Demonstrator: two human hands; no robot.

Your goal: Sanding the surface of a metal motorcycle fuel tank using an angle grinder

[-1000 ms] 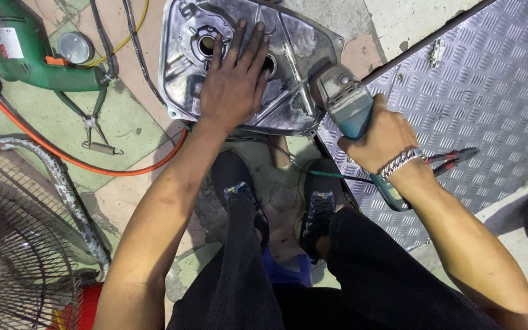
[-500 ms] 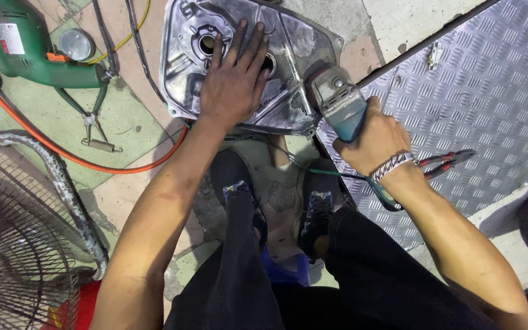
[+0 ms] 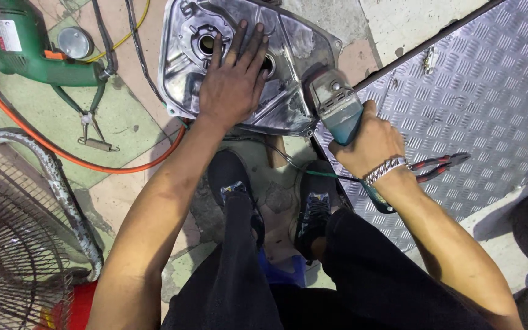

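Note:
A shiny cast-metal engine cover (image 3: 291, 46) lies on the floor in front of my feet. My left hand (image 3: 232, 82) presses flat on top of it, fingers spread beside its round holes. My right hand (image 3: 371, 139) grips the teal body of an angle grinder (image 3: 337, 107), a metal chain bracelet on the wrist. The grinder's grey head touches the cover's right edge. The grinder's disc is hidden under the head.
A green power drill (image 3: 29, 46) lies at the top left with an orange cable (image 3: 80, 162) curving past it. A fan's wire guard (image 3: 16, 244) fills the lower left. Red-handled pliers (image 3: 438, 165) lie on a metal tread plate (image 3: 484, 91) at right. My two shoes (image 3: 276, 195) stand between.
My right hand has carried the grinder up and left, closer against the cover's right edge. My left hand has stayed pressed on the cover.

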